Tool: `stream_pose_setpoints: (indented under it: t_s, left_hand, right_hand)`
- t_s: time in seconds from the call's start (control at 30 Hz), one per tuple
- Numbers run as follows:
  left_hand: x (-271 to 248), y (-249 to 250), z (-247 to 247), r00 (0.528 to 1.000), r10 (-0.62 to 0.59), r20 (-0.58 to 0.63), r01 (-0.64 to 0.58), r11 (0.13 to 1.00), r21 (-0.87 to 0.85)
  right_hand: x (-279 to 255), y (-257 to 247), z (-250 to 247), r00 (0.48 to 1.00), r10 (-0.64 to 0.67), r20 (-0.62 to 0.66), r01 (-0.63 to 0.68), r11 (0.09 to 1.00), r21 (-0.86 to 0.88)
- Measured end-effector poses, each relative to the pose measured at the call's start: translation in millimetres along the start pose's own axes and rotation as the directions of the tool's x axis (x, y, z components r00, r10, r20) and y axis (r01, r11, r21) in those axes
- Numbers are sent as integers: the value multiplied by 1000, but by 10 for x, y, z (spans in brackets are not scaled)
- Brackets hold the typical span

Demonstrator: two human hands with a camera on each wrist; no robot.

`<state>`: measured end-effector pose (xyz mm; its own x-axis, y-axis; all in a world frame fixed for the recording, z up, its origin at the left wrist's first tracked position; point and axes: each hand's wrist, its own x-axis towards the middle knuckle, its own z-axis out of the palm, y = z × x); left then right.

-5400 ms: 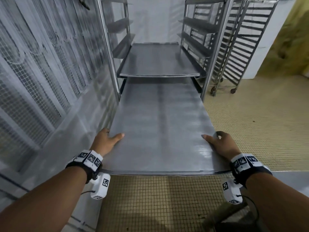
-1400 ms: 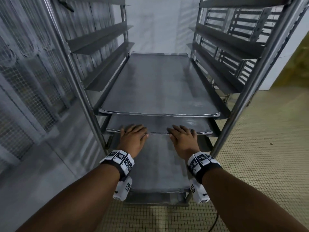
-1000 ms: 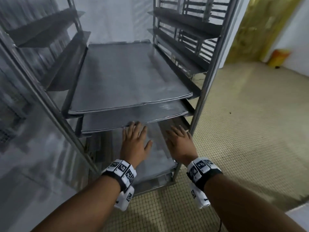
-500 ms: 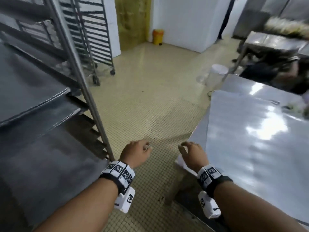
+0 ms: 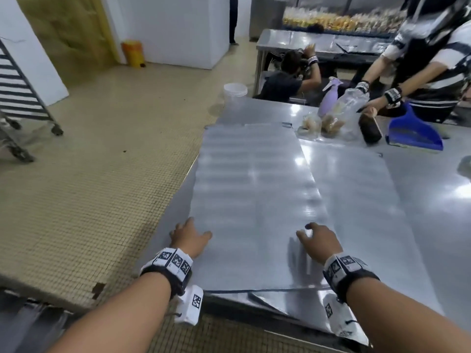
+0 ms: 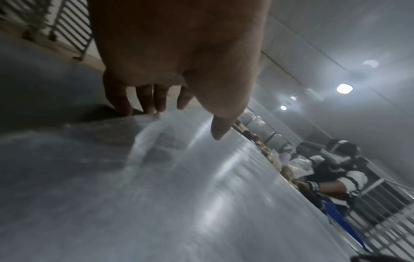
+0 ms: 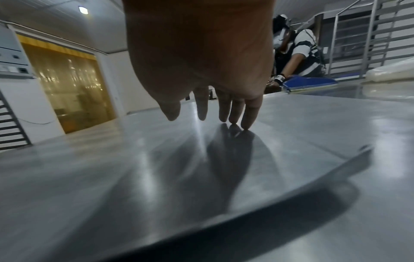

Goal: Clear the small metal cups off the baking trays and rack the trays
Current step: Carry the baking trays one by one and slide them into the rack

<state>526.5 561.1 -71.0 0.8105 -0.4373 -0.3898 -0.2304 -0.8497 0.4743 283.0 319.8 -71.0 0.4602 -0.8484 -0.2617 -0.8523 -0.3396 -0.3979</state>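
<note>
A bare baking tray (image 5: 254,200) lies lengthwise on the steel table (image 5: 433,200), its near end overhanging the table's front edge. My left hand (image 5: 190,236) is at the tray's near left edge; in the left wrist view the hand (image 6: 179,122) has its fingers reaching down at that edge and the thumb over the top. Fingertips of my right hand (image 5: 317,239) touch the tray's surface near its right side, and the right wrist view shows this hand (image 7: 203,119) with straight fingers. A second tray (image 5: 356,200) lies partly under the first. No small metal cups are in view.
A wheeled tray rack (image 5: 17,93) stands at the far left across the tiled floor. At the table's far end are a person (image 5: 428,54), a blue dustpan (image 5: 413,133), a brush (image 5: 369,128), bagged bread (image 5: 331,121) and a spray bottle (image 5: 328,100). Another person (image 5: 288,77) crouches behind.
Both hands left the tray pushed into the rack. I turned right to the table, and both hands now rest on a tray lying there.
</note>
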Motion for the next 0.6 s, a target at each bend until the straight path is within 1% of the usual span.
stream_pose_setpoints:
  t_s: [0.1, 0.2, 0.33, 0.5, 0.6]
  left_hand:
    - [173, 55, 97, 993, -97, -67, 93, 994, -51]
    - [266, 64, 125, 982, -142, -127, 132, 988, -81]
    - [360, 145, 124, 969, -184, -162, 162, 977, -137]
    - [612, 157, 52, 964, -223, -146, 184, 954, -238]
    - [759, 160, 65, 957, -261, -124, 220, 936, -274]
  right_hand:
    - [220, 302, -168, 998, 55, -14, -55, 998, -23]
    - [405, 441, -237, 996, 93, 1, -93, 995, -39]
    - [611, 489, -236, 994, 112, 4, -112, 994, 11]
    - [862, 407, -219, 991, 134, 15, -134, 986, 102]
    - [908, 365, -158, 983, 182, 35, -185, 972, 145]
